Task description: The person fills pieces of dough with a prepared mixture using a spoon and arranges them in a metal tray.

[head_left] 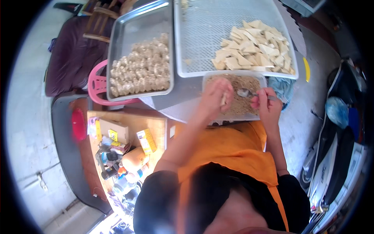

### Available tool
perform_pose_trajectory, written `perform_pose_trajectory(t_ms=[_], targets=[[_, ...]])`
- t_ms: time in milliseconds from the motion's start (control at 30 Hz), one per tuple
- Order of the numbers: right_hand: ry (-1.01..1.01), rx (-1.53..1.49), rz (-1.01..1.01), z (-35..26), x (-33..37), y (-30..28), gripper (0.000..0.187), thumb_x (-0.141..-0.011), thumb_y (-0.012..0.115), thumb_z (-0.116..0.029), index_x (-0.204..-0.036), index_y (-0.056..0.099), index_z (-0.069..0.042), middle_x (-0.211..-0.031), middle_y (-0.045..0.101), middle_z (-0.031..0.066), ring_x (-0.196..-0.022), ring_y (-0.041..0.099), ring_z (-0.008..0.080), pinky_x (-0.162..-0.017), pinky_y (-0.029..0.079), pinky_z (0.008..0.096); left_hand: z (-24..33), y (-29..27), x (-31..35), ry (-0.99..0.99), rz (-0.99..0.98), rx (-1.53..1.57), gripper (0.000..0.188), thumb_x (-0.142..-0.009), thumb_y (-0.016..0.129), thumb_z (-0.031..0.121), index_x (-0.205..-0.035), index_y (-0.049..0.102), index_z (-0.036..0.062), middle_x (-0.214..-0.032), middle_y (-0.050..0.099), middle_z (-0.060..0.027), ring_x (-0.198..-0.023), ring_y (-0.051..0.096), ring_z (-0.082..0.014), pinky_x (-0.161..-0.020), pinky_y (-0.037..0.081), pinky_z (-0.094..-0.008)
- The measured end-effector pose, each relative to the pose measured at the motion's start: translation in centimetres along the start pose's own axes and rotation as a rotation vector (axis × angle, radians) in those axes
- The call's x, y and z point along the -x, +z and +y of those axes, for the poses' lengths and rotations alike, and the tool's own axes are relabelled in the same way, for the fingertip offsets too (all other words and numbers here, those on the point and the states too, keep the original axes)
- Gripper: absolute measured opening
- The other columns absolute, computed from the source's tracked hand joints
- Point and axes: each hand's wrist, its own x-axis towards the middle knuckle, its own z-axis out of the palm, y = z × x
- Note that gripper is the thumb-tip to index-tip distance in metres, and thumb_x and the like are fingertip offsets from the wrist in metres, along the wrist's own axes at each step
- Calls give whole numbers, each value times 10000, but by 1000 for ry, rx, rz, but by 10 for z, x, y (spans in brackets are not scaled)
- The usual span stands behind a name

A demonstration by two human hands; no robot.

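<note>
In front of me stands a clear plastic tub [261,80] of brown, crumbly filling [242,105]. My right hand [269,103] grips a metal spoon [244,93] by its handle, and the spoon's bowl rests in the filling. Over the tub's left side, my left hand [218,95] is closed round a pale piece [223,100], mostly hidden by the fingers. Similar pale triangular pieces [253,46] lie heaped in a large perforated white tray [198,43] behind the tub. To the left, a metal tray [136,29] holds rows of lumpy, pale-brown pieces [142,72].
A pink plastic basket or stool [97,84] shows under the metal tray. At my left, a wooden table [159,124] carries boxes and bottles. A blue-green cloth [282,87] lies right of the tub. A scooter [325,171] stands at the far right.
</note>
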Motion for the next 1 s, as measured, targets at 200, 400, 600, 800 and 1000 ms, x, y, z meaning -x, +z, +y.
perform_pose_trajectory(t_ms=[200,400,600,800,1000], targets=[[-145,228,-43,6,0,6,138,-920,520,-76,-830,566,18,-612,586,49,-527,571,77,-484,474,212,15,7,-6,-11,-59,-194,312,-986,389,322,-790,478,96,-608,425,6,-453,383,-78,-380,296,-207],[-200,278,-128,11,1,9,168,-943,483,-113,-848,563,0,-623,588,48,-522,570,92,-485,457,216,65,-59,-31,219,207,-351,332,-978,392,281,-722,476,88,-605,462,15,-516,461,-103,-444,369,-244],[-175,248,-95,7,-1,11,120,-924,505,-61,-847,557,15,-608,569,43,-528,540,62,-472,443,203,170,-228,-115,630,532,-1104,213,-833,523,71,-1026,614,66,-786,645,-91,-711,616,-236,-576,496,-335],[-138,303,-85,15,-2,11,124,-934,489,-67,-854,548,6,-609,573,49,-518,562,81,-473,456,215,226,-365,-130,355,954,-1263,284,-728,624,153,-1005,682,123,-916,677,-128,-893,641,-259,-800,498,-357],[-147,338,-95,12,-3,11,136,-934,485,-74,-854,548,16,-606,586,65,-502,575,98,-472,458,223,214,-379,-110,227,695,-1466,231,-701,642,144,-921,711,131,-847,684,-99,-812,656,-247,-765,506,-336]])
